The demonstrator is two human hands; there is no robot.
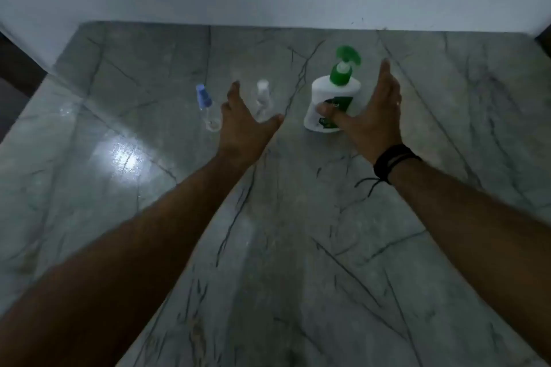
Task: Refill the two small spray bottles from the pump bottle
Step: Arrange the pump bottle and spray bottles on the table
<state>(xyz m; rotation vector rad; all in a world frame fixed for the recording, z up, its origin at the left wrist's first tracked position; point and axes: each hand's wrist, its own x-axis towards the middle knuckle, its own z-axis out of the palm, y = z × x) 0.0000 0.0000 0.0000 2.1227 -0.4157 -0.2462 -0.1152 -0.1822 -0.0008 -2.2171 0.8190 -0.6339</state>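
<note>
both hands [244,122] open nr pump bottle [329,98]

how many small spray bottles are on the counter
2. The blue-capped spray bottle stands left of the left hand; the clear-capped spray bottle stands just right of it, between both hands. None seems hidden.

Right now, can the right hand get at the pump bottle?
Probably yes. The right hand is open right beside the pump bottle, thumb across its front, nothing between them. The clear spray bottle stands well off to the left.
</note>
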